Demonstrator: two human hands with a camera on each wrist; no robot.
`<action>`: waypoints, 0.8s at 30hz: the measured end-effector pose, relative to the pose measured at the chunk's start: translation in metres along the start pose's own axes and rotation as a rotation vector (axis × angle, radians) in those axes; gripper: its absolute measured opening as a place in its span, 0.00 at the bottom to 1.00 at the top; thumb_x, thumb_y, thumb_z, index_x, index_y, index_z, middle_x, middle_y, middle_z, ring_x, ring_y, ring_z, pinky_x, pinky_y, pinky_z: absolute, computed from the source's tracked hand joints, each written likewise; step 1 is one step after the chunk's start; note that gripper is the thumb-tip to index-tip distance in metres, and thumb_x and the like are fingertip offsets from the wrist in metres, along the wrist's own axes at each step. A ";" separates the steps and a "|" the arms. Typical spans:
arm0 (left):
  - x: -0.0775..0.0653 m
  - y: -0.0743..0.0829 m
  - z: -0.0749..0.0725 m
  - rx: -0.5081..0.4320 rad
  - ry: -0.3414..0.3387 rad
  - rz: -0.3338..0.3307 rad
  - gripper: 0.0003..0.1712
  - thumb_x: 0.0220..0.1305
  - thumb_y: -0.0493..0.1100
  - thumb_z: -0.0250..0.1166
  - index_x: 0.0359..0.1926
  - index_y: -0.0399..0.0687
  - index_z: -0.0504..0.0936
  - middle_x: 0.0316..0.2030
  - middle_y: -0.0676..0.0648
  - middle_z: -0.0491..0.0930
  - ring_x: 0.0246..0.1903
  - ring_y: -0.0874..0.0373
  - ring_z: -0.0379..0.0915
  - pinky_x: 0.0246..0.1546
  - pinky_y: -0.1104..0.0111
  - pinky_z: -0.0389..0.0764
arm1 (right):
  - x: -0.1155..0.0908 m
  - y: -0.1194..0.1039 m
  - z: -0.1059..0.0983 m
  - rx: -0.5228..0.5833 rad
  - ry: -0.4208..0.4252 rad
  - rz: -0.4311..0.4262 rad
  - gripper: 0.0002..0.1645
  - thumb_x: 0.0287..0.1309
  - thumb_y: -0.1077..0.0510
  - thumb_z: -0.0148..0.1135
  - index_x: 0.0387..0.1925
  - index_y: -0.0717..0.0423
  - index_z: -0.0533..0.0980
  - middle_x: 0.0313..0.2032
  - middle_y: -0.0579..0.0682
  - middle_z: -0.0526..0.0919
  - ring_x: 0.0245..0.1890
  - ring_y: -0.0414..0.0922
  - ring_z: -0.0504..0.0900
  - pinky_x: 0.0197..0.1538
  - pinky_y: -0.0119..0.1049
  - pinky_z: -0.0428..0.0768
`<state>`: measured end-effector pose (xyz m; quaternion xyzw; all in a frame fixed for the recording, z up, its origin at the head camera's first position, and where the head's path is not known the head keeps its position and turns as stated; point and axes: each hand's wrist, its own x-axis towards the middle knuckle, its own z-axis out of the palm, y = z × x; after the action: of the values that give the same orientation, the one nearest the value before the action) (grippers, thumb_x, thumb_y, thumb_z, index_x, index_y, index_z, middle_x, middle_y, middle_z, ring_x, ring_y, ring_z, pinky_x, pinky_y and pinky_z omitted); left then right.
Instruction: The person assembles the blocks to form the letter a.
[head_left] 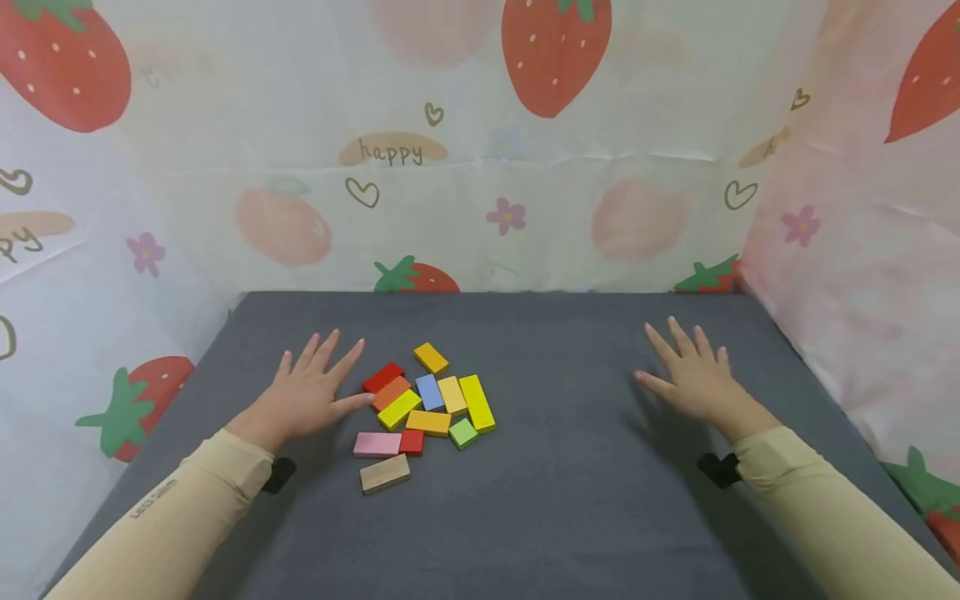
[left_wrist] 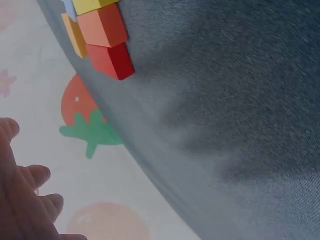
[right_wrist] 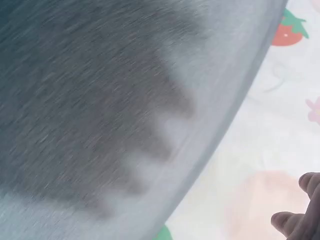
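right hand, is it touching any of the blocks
Apart. The head view shows the right hand flat on the grey mat, with bare mat between it and the blocks.

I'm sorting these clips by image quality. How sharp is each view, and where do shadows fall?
Head view: sharp and evenly lit, with soft shadows beside the left hand, the right hand and the blocks. Left wrist view: grey cloth smeared by blur, finger-shaped shadow on it, red block fairly clear. Right wrist view: strongly blurred, with a darker finger-shaped shadow across the cloth.
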<state>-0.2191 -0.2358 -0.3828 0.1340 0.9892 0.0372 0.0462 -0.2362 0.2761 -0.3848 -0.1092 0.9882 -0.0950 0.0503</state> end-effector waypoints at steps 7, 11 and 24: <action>0.005 0.011 -0.004 -0.040 0.027 0.036 0.50 0.56 0.69 0.52 0.71 0.56 0.43 0.69 0.36 0.39 0.67 0.35 0.32 0.58 0.37 0.36 | 0.010 -0.017 -0.002 0.034 0.034 -0.066 0.49 0.59 0.31 0.43 0.71 0.47 0.37 0.69 0.63 0.34 0.66 0.67 0.32 0.58 0.68 0.41; 0.007 0.020 -0.003 -0.072 0.029 0.065 0.50 0.55 0.69 0.53 0.71 0.56 0.44 0.69 0.37 0.41 0.67 0.37 0.33 0.59 0.38 0.37 | 0.017 -0.031 -0.001 0.074 0.040 -0.090 0.49 0.60 0.33 0.45 0.71 0.49 0.38 0.69 0.63 0.34 0.67 0.66 0.33 0.59 0.67 0.44; 0.013 0.049 0.002 -0.142 0.044 0.158 0.49 0.55 0.66 0.58 0.70 0.53 0.49 0.69 0.38 0.44 0.67 0.38 0.39 0.60 0.43 0.49 | 0.036 -0.072 0.017 0.215 0.018 -0.142 0.48 0.60 0.40 0.52 0.71 0.44 0.38 0.70 0.59 0.35 0.68 0.62 0.33 0.60 0.65 0.45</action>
<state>-0.2186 -0.1847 -0.3817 0.2071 0.9712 0.1134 0.0307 -0.2543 0.1962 -0.3897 -0.1718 0.9626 -0.2045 0.0457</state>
